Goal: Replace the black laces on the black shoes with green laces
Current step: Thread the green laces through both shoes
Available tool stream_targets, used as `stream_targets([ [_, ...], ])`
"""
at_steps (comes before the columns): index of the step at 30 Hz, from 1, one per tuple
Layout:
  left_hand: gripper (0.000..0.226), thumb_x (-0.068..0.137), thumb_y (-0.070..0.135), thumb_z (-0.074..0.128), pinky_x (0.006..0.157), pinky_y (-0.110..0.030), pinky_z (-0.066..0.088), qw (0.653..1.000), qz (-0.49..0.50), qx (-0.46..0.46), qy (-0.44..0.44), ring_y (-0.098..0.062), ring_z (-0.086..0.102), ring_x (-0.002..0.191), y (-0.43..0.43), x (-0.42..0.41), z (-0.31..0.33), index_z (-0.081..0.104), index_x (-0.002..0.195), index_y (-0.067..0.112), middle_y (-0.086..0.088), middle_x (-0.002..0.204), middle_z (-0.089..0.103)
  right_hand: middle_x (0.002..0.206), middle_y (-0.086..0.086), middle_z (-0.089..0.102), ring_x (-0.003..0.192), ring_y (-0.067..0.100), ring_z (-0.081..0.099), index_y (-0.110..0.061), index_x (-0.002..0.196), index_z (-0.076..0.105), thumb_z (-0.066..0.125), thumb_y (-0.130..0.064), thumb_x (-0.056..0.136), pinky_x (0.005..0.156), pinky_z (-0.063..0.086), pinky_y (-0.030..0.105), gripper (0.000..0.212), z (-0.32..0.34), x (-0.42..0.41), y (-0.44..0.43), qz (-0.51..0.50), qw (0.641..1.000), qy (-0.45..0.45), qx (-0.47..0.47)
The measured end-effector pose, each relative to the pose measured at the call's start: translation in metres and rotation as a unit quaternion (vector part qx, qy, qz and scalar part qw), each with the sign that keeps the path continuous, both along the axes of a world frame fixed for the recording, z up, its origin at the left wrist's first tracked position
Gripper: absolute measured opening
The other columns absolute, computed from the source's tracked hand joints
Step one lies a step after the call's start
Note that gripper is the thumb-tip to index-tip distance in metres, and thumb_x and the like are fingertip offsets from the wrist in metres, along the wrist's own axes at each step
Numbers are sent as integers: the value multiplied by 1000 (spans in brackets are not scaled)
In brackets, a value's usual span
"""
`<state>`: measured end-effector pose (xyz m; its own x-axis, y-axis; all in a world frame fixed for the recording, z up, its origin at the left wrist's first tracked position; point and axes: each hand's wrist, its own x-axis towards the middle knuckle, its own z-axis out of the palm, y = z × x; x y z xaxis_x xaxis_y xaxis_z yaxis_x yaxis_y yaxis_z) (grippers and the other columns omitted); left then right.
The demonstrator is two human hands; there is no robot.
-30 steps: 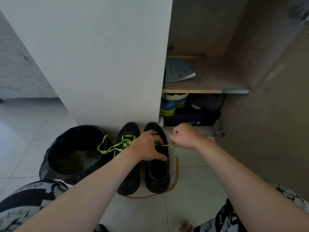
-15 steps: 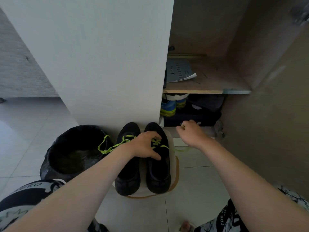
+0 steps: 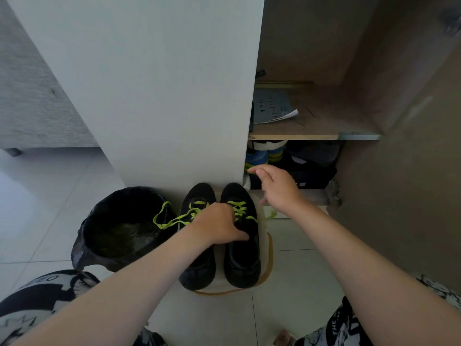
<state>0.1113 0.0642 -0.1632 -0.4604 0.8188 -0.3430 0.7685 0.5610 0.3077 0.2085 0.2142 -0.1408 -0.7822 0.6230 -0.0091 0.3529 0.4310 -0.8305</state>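
Note:
Two black shoes stand side by side on a pale round pad, toes against the cabinet. The left shoe carries a green lace whose loose end loops out over the bin. The right shoe has a green lace crossed through its front eyelets. My left hand grips the right shoe at its tongue, thumb by the opening. My right hand is raised beyond the shoe's toe, fingertips pinched together. A strand of the green lace trails below its wrist.
A bin lined with a black bag stands left of the shoes. The white cabinet panel rises right behind them. On the right, an open cabinet has a shelf with papers and other shoes beneath. My knees frame the tiled floor.
My right hand has drawn the lace from beside the right shoe up and away toward the open cabinet. More green crossings now show on the right shoe. My left hand has stayed on the shoe.

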Motion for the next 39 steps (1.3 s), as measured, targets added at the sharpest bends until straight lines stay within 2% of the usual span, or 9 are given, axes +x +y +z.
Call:
stream_targets([
  [3,37,78,42,69,47,-24,31,998,13,44,49,-15,52,59,0,8,-7,47,58,19,4,59,49,84,-16,51,55,6,55,-22,122,63,34,-22,108,51,51,30,33,-6,-6,-15,23,996,-64,-51],
  [5,38,82,29,64,46,-26,28,998,29,50,32,-15,46,54,-1,12,-5,42,54,15,3,55,44,87,-16,53,61,0,52,-21,131,60,32,-13,104,60,44,22,39,-14,-6,-24,63,991,-91,-72],
  [10,7,83,8,67,73,-37,60,970,168,61,-167,-22,70,75,-10,-2,-10,74,82,6,-8,76,71,92,-7,71,58,22,67,-30,125,46,33,-18,105,73,54,33,26,-26,2,-42,131,984,-120,-25],
  [15,8,89,2,68,79,-41,61,889,305,107,-324,-26,71,86,-17,-3,-8,65,85,9,-6,83,67,88,-8,74,56,23,67,-23,97,56,51,-24,101,58,55,33,7,-24,2,-42,87,990,-111,-5],
  [18,15,93,0,61,81,-39,60,864,331,99,-367,-26,69,88,-16,-1,-1,60,83,10,-7,81,63,88,-10,69,78,10,65,-24,95,66,60,-22,95,73,57,35,7,-24,1,-38,74,988,-108,82],
  [21,17,93,2,63,85,-42,59,869,324,87,-364,-25,70,88,-14,-2,-1,59,80,12,-7,76,64,96,-8,71,89,11,65,-26,98,75,62,-22,94,78,56,32,15,-23,2,-37,110,973,-142,144],
  [28,10,93,7,65,66,-33,62,885,304,105,-336,-22,71,70,-13,-3,-10,61,94,16,-11,76,70,97,-5,67,94,13,61,-26,93,75,71,-37,89,73,45,28,13,-23,3,-37,133,950,-202,195],
  [35,24,86,19,58,61,-35,56,970,174,70,-154,-26,65,60,-8,8,-8,64,65,7,-6,57,61,110,1,66,101,23,61,-25,107,72,58,-35,98,79,49,36,19,-22,2,-44,172,920,-243,255],
  [39,16,93,11,57,71,-39,62,948,211,72,-226,-30,72,74,-7,4,-12,70,85,5,-13,75,70,111,1,64,103,24,61,-27,106,74,59,-39,97,80,48,36,21,-20,1,-44,163,910,-249,290],
])
